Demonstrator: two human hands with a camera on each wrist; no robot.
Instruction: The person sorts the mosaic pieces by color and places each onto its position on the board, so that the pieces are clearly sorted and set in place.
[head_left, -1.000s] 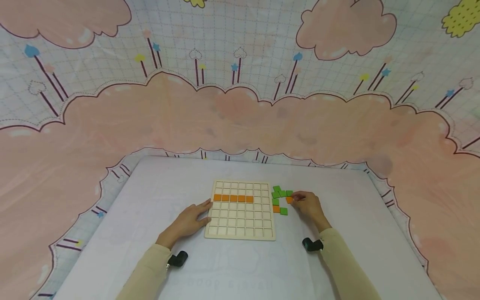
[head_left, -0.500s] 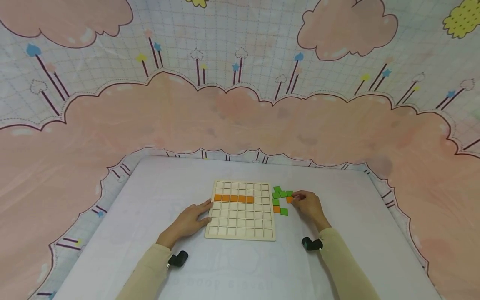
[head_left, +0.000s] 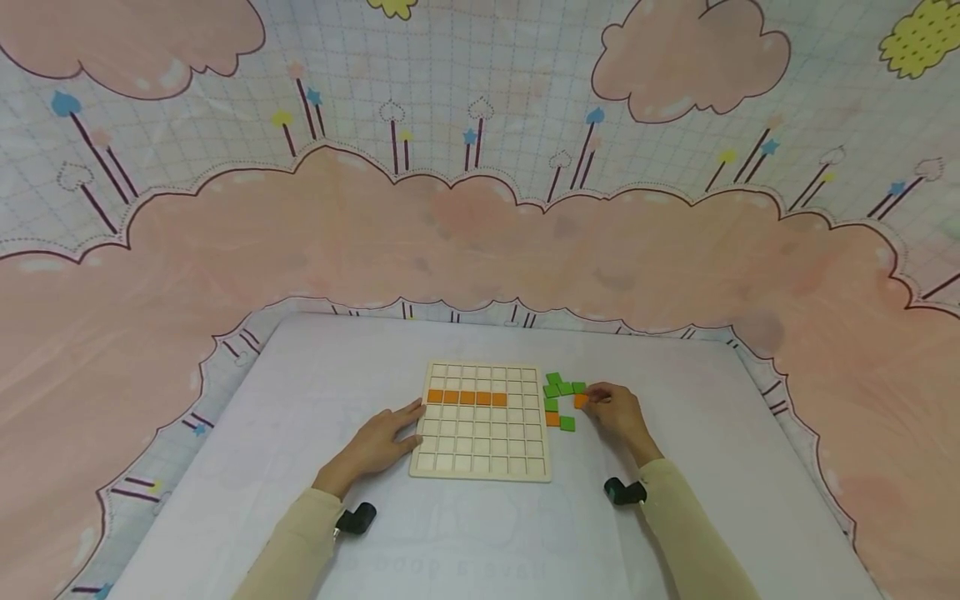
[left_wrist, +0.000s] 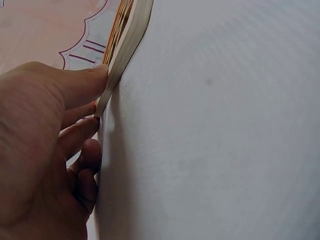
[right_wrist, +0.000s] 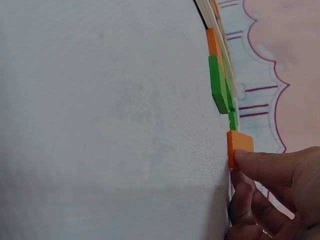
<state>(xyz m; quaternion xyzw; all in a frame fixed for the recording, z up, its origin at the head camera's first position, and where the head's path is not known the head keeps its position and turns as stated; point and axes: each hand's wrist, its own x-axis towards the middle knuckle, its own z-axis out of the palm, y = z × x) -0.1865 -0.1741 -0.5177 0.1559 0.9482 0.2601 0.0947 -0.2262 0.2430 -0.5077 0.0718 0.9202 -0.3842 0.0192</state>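
Head view: A grid board [head_left: 480,478] holds five orange tiles [head_left: 467,397] in a left-to-right row; to its right, the right hand [head_left: 617,410] pinches a loose orange tile [head_left: 581,402], tipped up; the left hand [head_left: 378,440], fingers apart, touches the board.

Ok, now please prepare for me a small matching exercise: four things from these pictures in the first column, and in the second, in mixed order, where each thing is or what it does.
Column 1
1. left hand
2. right hand
3. row of five orange tiles
4. green tiles

Column 2
A. pinching a single orange tile
B. lying loose on the white table, to the right of the board
C. touching the left edge of the board
D. set in the cells of the board

Right pairs: 1-C, 2-A, 3-D, 4-B
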